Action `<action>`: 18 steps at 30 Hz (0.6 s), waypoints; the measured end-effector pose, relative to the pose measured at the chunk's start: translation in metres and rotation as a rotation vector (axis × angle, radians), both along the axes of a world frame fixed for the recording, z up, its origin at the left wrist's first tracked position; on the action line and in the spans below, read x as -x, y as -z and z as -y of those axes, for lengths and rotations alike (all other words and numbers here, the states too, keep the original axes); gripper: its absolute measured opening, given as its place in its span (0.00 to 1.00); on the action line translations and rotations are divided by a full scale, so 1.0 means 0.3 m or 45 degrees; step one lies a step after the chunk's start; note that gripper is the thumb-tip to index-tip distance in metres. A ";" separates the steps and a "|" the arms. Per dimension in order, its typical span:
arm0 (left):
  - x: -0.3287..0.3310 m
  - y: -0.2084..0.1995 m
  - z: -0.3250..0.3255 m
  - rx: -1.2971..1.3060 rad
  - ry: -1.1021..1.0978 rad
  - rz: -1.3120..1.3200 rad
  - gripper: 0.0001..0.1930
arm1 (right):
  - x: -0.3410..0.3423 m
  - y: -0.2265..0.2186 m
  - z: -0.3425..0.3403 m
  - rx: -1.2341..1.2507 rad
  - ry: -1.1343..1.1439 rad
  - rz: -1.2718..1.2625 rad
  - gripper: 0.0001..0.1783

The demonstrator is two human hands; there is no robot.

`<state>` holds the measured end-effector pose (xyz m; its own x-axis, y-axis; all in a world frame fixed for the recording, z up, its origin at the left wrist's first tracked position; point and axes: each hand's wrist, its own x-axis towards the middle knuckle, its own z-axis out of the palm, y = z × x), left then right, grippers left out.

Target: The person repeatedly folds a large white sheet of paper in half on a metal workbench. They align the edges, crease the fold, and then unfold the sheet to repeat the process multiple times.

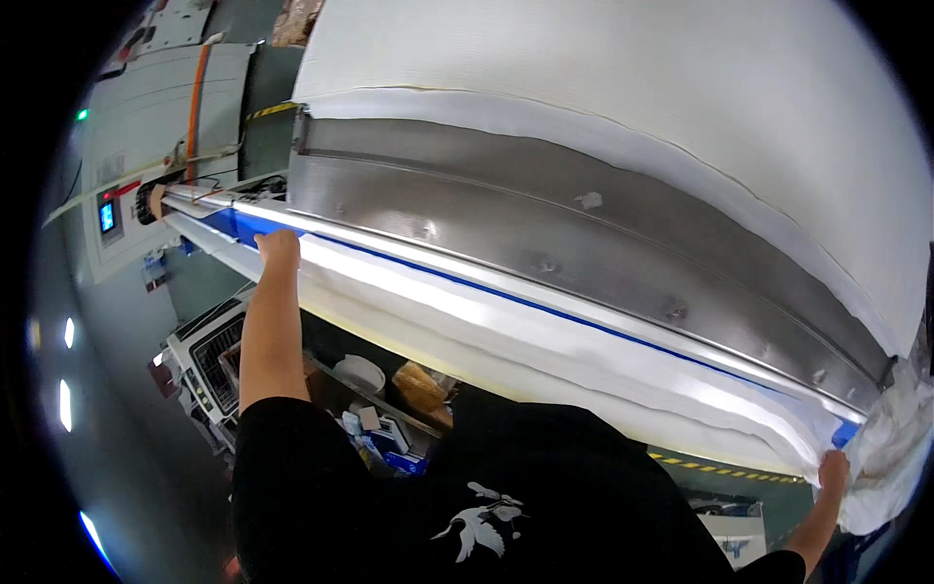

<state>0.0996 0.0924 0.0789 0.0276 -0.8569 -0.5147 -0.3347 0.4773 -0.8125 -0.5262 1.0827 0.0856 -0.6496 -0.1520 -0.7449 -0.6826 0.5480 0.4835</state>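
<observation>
Both my arms are stretched wide along a white, soft sheet (545, 341) that spans the front of a long machine. My left hand (279, 249) has its fingers closed on the sheet's left end, at a blue strip (226, 222) that runs along a pale metal bar. At the far right, my right hand (834, 469) pinches the sheet's other end, just below the strip's blue right end (844, 433). The sheet's near edge hangs in loose waves between my hands. The fingertips are partly hidden in both grips.
Beyond the bar lies a grey metal plate (418, 195), with a broad white sheet (623, 58) behind it. A control box with a lit screen (107, 216) stands at left. Below are a bin of boxes (394, 438) and a white bowl (360, 374). Crumpled clear plastic (890, 448) hangs at right.
</observation>
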 end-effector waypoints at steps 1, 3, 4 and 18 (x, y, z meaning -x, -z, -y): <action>-0.004 -0.059 0.012 0.084 -0.015 -0.117 0.12 | 0.000 0.030 0.029 0.022 -0.035 0.052 0.07; 0.040 -0.090 0.018 0.176 -0.025 -0.260 0.12 | 0.008 -0.002 0.019 0.004 -0.085 0.122 0.06; 0.061 -0.104 0.027 0.209 0.028 -0.353 0.13 | -0.001 0.017 0.012 0.034 -0.046 0.098 0.06; 0.724 0.070 -0.743 -0.578 0.605 -1.768 0.13 | -0.113 -0.086 0.338 0.033 0.389 0.171 0.19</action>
